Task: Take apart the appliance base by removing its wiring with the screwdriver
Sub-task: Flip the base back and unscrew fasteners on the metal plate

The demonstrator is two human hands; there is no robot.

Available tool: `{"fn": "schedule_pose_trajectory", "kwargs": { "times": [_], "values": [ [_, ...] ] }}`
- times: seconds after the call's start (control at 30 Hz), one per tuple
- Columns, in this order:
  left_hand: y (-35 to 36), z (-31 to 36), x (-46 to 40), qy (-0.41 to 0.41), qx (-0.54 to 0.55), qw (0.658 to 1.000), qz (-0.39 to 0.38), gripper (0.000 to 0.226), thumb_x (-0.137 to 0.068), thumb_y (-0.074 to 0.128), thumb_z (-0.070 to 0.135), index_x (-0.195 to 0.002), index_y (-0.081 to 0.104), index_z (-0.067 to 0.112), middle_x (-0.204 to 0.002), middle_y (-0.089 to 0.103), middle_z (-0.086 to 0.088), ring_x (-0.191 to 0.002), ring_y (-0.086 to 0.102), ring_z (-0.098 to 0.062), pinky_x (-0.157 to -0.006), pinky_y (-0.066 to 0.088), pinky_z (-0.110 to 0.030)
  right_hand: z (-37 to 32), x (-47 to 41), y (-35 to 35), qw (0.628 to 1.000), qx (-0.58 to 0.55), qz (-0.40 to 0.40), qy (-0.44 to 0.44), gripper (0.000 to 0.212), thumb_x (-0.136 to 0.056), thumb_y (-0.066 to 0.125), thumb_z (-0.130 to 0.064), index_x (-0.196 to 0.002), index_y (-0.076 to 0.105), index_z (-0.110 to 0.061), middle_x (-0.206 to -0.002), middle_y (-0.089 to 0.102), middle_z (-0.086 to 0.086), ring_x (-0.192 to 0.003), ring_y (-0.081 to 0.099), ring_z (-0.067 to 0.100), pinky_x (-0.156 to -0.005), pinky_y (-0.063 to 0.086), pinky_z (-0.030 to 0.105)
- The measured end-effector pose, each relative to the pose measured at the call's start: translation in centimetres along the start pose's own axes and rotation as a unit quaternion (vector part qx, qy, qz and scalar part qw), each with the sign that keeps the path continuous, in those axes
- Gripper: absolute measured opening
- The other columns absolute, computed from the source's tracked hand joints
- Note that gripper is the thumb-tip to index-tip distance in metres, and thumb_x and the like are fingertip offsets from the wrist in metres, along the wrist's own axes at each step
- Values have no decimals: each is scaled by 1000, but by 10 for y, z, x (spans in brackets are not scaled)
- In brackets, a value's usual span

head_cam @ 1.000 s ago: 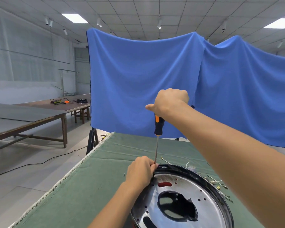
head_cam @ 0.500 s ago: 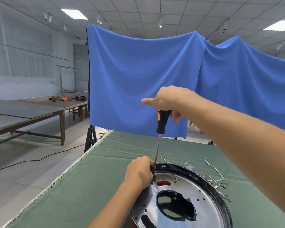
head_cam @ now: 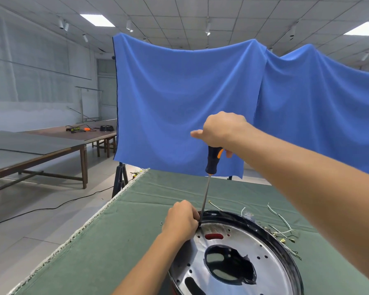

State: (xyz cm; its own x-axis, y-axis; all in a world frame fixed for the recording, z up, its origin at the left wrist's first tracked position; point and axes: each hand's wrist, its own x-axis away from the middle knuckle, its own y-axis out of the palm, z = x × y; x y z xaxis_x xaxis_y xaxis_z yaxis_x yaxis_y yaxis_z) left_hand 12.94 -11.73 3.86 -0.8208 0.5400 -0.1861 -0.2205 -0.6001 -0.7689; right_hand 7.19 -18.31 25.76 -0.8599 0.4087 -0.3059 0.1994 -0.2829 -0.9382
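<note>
Since a second ago your right hand point(head_cam: 222, 128) has turned on the screwdriver point(head_cam: 213, 159), the thumb now jutting left and more of the black-and-orange handle showing below the fist, while the shaft has stayed planted at the same spot.

Going left to right: your left hand point(head_cam: 182, 220) sits at the base's point(head_cam: 239, 258) far-left rim, fingers curled and pinched around something at the shaft's tip; what they hold is hidden, though it is probably a wire end or terminal. Just beside it the shaft stands nearly upright, leaning slightly right toward the handle, which your right hand grips from above with its fingers clenched round it.

That base lies on the green table point(head_cam: 115, 241), a shiny round metal plate inside a black rim. It looks stiff and fairly slick, with cut edges around the central hole, so steady it by the outer rim, not the opening. Loose wires point(head_cam: 283, 231) lie on the table just past its right edge; they look thin and springy, best taken by the terminals, not the strands.
</note>
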Motion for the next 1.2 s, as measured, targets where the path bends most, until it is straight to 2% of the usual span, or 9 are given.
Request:
{"fn": "schedule_pose_trajectory", "kwargs": {
  "times": [0.13,0.23,0.4,0.53,0.63,0.8,0.87,1.07,1.2],
  "values": [
    [0,0,1,3,-7,1000,0,37,-73,46,-3,-86,76,15,-97,70,-11,-97,61,-32,-82,53,-39,-2,-5,-10,988,-102,-99,-65,14,-93,47,-12,-91,56,-2,-59,64,9,-43,57,21,-49,49,27],
    [0,-1,0,5,-8,1000,0,39,-74,46,-4,-88,76,19,-102,70,-7,-100,60,-29,-85,52,-37,6,-3,-18,970,-171,-146,-89,28,-88,58,-11,-114,55,0,-77,62,11,-60,59,23,-63,57,33],
    [1,-2,0,7,-14,1000,1,39,-78,49,-3,-94,76,20,-108,69,-6,-104,60,-26,-89,51,-35,12,4,-4,998,-14,-57,7,45,-93,50,-48,-70,49,-10,-63,56,6,-46,54,21,-46,36,24],
    [0,0,1,4,-19,1000,0,42,-75,47,-3,-94,75,20,-106,69,-7,-103,60,-28,-86,51,-35,7,3,-9,988,-111,-95,-54,14,-91,45,-9,-93,56,0,-82,69,18,-54,63,27,-57,51,30],
    [0,0,2,3,-24,1000,-9,39,-74,46,-5,-89,75,16,-102,69,-10,-100,60,-32,-83,53,-39,2,8,-18,961,-223,-126,-99,32,-82,51,-1,-114,55,4,-108,67,19,-80,64,28,-59,51,29],
    [0,1,3,5,-21,1000,-12,35,-75,47,-5,-89,74,12,-102,68,-11,-100,59,-32,-85,52,-39,-11,11,-5,998,-31,-32,-43,35,-93,51,-45,-77,49,-13,-71,53,3,-57,49,18,-48,35,25],
    [0,0,4,8,-25,1000,-10,36,-76,47,-5,-91,75,14,-102,68,-10,-100,60,-31,-84,52,-39,-12,11,-2,998,45,5,-41,31,-97,45,-24,-68,42,-13,-67,46,2,-52,42,16,-46,28,24],
    [1,1,3,12,-37,999,-18,34,-70,44,-5,-83,72,9,-97,69,-15,-93,60,-34,-80,54,-42,-2,12,-22,962,-207,-144,-107,28,-84,50,0,-112,53,-6,-116,62,15,-99,65,31,-79,58,39],
    [1,2,4,24,-43,999,-13,37,-74,49,-3,-89,74,18,-93,69,-11,-91,59,-34,-79,53,-42,0,15,-9,994,-56,-83,-40,32,-90,58,-40,-81,54,-9,-81,63,8,-67,61,24,-51,48,31]
  ]
}}
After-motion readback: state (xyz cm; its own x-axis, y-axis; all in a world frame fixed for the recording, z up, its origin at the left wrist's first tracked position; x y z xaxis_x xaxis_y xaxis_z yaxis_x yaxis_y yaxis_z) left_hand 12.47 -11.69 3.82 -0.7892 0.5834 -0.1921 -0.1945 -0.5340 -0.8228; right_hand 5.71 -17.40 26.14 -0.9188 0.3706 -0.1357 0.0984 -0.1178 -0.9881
